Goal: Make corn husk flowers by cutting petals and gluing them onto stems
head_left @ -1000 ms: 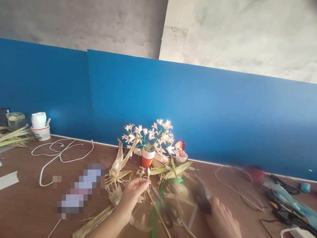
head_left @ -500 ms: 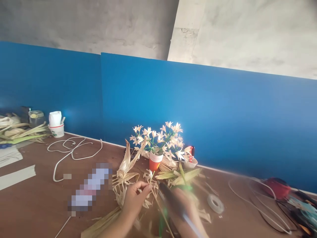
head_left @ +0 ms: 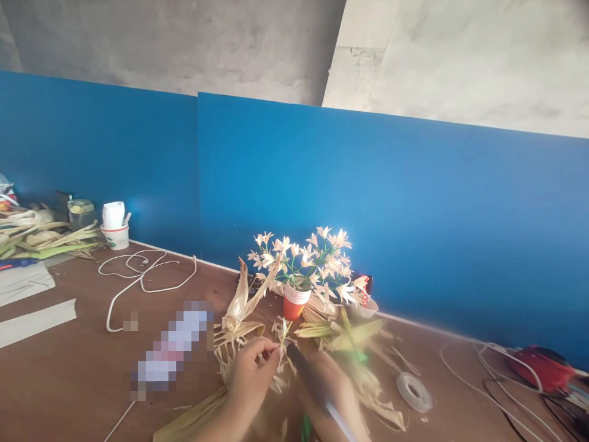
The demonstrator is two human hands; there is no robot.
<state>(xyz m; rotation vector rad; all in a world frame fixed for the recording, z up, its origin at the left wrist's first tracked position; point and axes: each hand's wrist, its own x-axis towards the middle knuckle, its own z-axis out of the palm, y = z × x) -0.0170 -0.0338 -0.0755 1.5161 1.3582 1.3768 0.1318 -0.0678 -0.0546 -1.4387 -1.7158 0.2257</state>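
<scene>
My left hand (head_left: 252,377) is closed in a pinch on a thin stick with a small husk flower (head_left: 281,336) at its tip. My right hand (head_left: 332,393) is wrapped round a dark glue gun (head_left: 304,367) whose nozzle points at the flower's base; the hand is blurred by motion. Both hands hover low over a pile of dry corn husks (head_left: 239,319) on the brown table (head_left: 83,374). Just behind stands an orange paper cup (head_left: 294,302) holding a bunch of cream husk flowers (head_left: 304,258).
A roll of clear tape (head_left: 414,391) lies right of the hands. White cable (head_left: 142,277) loops at the left, near a white cup (head_left: 115,230) and more husks (head_left: 41,236). Cables and a red object (head_left: 545,367) lie at the far right. A blue panel (head_left: 391,202) backs the table.
The right hand came in from the right with the glue gun and now holds its tip at the flower stick. The view has shifted rightward; the left hand keeps its pinch.
</scene>
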